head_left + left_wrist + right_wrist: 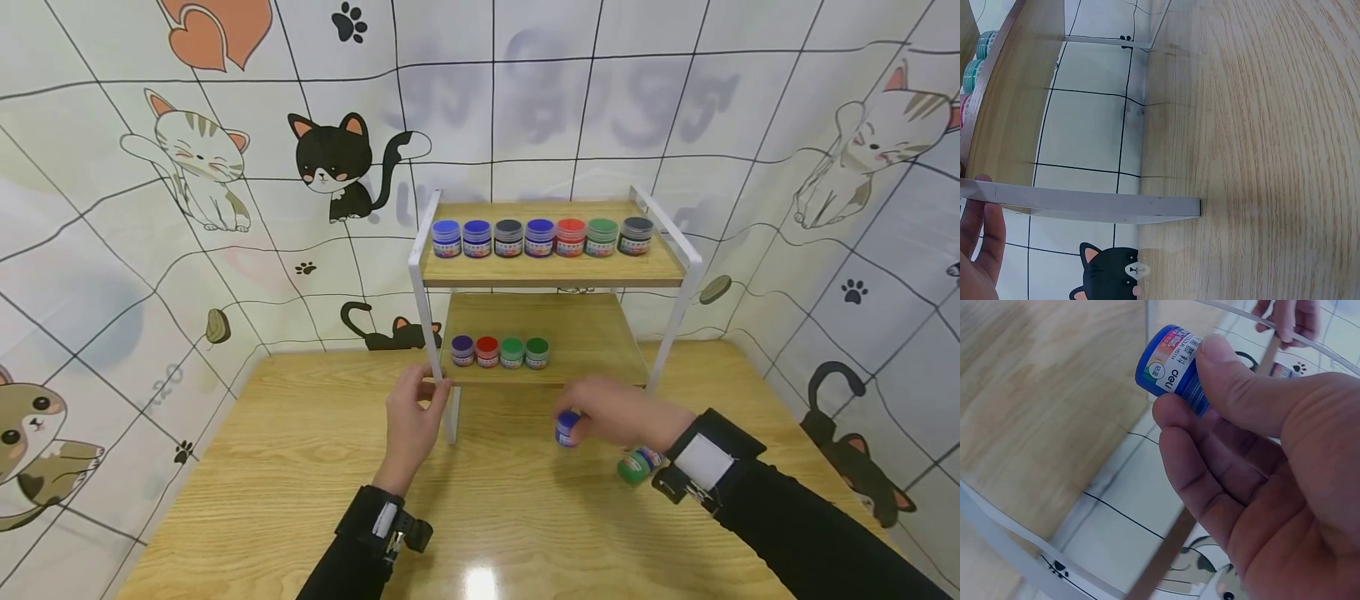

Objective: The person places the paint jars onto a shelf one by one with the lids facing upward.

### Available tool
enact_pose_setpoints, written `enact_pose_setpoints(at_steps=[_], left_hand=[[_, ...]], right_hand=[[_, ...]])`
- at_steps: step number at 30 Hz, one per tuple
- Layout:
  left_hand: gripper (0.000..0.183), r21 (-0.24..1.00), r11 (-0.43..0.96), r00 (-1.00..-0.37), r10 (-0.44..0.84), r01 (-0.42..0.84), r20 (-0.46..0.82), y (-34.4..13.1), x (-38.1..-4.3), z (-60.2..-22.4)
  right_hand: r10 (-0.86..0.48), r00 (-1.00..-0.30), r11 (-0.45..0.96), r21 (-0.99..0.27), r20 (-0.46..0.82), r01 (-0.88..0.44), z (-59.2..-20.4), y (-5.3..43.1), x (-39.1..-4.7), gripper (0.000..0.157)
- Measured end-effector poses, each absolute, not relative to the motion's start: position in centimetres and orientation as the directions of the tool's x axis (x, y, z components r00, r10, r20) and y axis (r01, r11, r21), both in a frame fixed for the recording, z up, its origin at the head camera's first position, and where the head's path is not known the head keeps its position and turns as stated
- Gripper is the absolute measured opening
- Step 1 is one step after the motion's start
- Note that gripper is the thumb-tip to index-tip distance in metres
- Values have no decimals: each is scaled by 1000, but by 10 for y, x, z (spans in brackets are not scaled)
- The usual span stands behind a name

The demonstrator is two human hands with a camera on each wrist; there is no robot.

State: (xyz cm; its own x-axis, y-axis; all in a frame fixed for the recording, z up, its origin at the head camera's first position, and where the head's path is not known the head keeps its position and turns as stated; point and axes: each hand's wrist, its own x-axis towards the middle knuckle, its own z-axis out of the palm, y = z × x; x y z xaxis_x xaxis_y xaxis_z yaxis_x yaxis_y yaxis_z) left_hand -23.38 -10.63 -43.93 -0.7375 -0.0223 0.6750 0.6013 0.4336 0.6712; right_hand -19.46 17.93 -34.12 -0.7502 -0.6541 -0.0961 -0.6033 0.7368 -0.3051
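My right hand pinches a blue paint jar between thumb and fingers, in front of and below the lower board of a two-tier shelf rack. In the right wrist view the jar is tilted, its printed label showing. My left hand holds the rack's white side frame at the left end of the lower board; in the left wrist view fingers lie on both sides of that frame. On the lower board stand purple, red and green jars in a row.
Several jars, among them a red one, line the upper board. On the wooden table, a green jar lies on its side by my right wrist, partly hidden along with a blue-lidded one. A cat-printed cloth hangs behind.
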Motion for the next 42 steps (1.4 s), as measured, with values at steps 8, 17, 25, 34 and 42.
enact_pose_setpoints(at_steps=[8,17,25,34,42], left_hand=[[14,667,435,-734,-20,604,679,-107,-235,-439],[13,659,435,-719,-38,613,694,-106,-236,-442],[13,651,430,-704,-46,626,708,-100,-219,-419],[14,624,440,-684,-30,646,729,-100,-216,-414],[14,662,413,-712,-45,626,701,-99,-222,-422]], right_hand=[[-663,-744,726,-307,-79,-615,-323,177,-200,29],[-686,-727,704,-290,-41,-648,-301,170,-204,29],[-663,-748,726,-273,-32,-631,-285,170,-212,31],[-613,-789,771,-193,33,-607,-278,172,-218,29],[-542,-840,825,-180,13,-535,-282,172,-222,35]])
